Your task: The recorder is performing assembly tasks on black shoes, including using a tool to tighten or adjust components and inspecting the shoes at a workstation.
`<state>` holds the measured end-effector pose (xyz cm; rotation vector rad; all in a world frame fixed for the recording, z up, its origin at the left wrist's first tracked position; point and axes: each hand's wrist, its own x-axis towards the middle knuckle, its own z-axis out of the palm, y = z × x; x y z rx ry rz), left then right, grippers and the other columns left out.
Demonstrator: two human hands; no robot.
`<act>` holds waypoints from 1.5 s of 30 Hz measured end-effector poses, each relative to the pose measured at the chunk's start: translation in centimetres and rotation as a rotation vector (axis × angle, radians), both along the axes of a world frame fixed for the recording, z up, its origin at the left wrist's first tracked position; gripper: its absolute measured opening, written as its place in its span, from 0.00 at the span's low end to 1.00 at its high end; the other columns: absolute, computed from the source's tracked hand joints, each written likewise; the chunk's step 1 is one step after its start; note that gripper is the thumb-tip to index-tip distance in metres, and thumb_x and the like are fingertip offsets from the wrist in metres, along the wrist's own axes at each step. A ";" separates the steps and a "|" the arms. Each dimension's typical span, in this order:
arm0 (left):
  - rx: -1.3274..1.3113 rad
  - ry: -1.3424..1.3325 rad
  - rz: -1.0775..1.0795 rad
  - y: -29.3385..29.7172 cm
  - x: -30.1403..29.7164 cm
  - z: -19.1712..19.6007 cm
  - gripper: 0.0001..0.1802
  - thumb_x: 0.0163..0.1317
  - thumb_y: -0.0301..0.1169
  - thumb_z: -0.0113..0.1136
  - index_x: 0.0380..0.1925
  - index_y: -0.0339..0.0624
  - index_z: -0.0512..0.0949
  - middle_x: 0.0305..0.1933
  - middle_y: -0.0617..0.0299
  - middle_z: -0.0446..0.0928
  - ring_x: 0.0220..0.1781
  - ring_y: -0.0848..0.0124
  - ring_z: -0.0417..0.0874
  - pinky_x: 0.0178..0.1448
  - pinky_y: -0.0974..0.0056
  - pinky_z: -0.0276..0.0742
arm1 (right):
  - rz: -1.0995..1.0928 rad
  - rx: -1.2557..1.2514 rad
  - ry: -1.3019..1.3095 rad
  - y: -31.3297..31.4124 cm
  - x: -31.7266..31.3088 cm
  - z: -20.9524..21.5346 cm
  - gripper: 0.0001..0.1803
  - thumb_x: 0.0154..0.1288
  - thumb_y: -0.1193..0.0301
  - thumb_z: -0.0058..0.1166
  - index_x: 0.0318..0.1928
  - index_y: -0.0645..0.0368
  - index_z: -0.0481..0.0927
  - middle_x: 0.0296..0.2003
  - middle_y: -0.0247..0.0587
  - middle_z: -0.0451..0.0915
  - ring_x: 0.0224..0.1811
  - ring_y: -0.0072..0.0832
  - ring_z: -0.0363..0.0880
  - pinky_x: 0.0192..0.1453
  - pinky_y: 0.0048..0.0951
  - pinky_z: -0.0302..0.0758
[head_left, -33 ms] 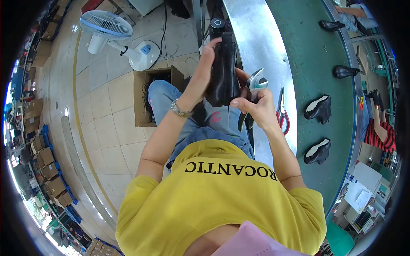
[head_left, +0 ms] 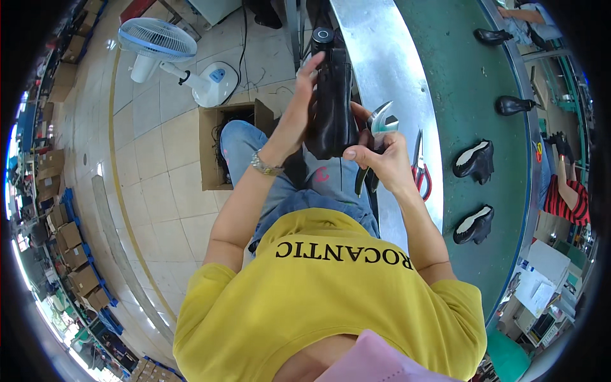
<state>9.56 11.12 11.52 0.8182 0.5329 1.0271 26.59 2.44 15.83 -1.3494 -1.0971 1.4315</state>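
Observation:
A black leather shoe (head_left: 332, 121) is upright in front of me above my lap, its rounded end toward me. A dark part with a round top (head_left: 323, 35) stands at its far end. My left hand (head_left: 299, 105) lies along the shoe's left side, fingers stretched out. My right hand (head_left: 387, 159) is closed at the shoe's near right corner, thumb beside the leather. Out of this hand stick the silver head and dark handles of pliers (head_left: 382, 118); its finger grip is partly hidden. A thin dark thread hangs below the shoe.
Red-handled scissors (head_left: 422, 178) lie on the metal bench (head_left: 388, 57) at my right. Beyond, a green conveyor (head_left: 458, 121) carries several black shoes (head_left: 474, 161). An open cardboard box (head_left: 210, 153) and a white fan (head_left: 159, 39) stand at left. Another person (head_left: 566, 202) sits at far right.
My left hand has shifted slightly left and its fingertips have come away from the shoe's top. The right hand and the shoe look nearly the same.

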 end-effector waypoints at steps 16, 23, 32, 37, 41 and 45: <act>0.711 0.549 -0.059 -2.3 -2.5 -0.4 0.70 0.38 0.35 0.82 0.76 0.50 0.41 0.80 0.48 0.31 0.81 0.51 0.40 0.75 0.52 0.56 | 0.342 -0.226 0.048 1.4 2.5 3.7 0.35 0.73 0.57 0.51 0.69 0.65 0.58 0.17 0.32 0.69 0.17 0.19 0.67 0.23 0.23 0.62; 0.610 0.593 -0.135 -3.4 -2.1 0.1 0.69 0.40 0.31 0.78 0.76 0.51 0.39 0.80 0.46 0.31 0.80 0.47 0.40 0.75 0.53 0.56 | 0.452 -0.298 -0.037 1.2 3.2 5.4 0.36 0.74 0.59 0.49 0.74 0.60 0.52 0.15 0.30 0.64 0.15 0.17 0.63 0.21 0.22 0.61; 0.795 0.741 -0.167 -4.5 -1.5 1.3 0.71 0.43 0.26 0.77 0.76 0.49 0.31 0.80 0.47 0.34 0.81 0.55 0.40 0.76 0.58 0.53 | 0.566 -0.049 -0.409 0.7 4.5 5.9 0.38 0.72 0.59 0.51 0.74 0.58 0.51 0.13 0.28 0.64 0.14 0.18 0.63 0.21 0.23 0.62; 0.876 0.729 -0.087 -4.3 -0.8 1.3 0.70 0.37 0.23 0.76 0.77 0.52 0.37 0.80 0.45 0.28 0.80 0.46 0.43 0.74 0.54 0.59 | 0.534 0.056 -0.592 0.1 4.9 6.5 0.38 0.71 0.58 0.52 0.74 0.57 0.53 0.13 0.29 0.65 0.15 0.19 0.66 0.22 0.24 0.63; 0.614 0.458 -0.063 -3.4 -0.6 -2.5 0.72 0.40 0.28 0.80 0.76 0.52 0.33 0.78 0.45 0.44 0.77 0.53 0.55 0.71 0.57 0.62 | 0.360 -0.249 0.006 -0.2 4.6 4.3 0.38 0.71 0.56 0.54 0.73 0.56 0.55 0.19 0.31 0.69 0.20 0.19 0.70 0.22 0.23 0.64; 0.422 0.387 -0.119 -2.4 -0.7 -2.3 0.68 0.46 0.27 0.77 0.76 0.48 0.34 0.71 0.56 0.62 0.69 0.65 0.66 0.71 0.61 0.61 | 0.044 -0.351 0.153 1.2 4.9 1.3 0.38 0.71 0.55 0.52 0.73 0.57 0.54 0.25 0.32 0.71 0.20 0.20 0.72 0.23 0.21 0.65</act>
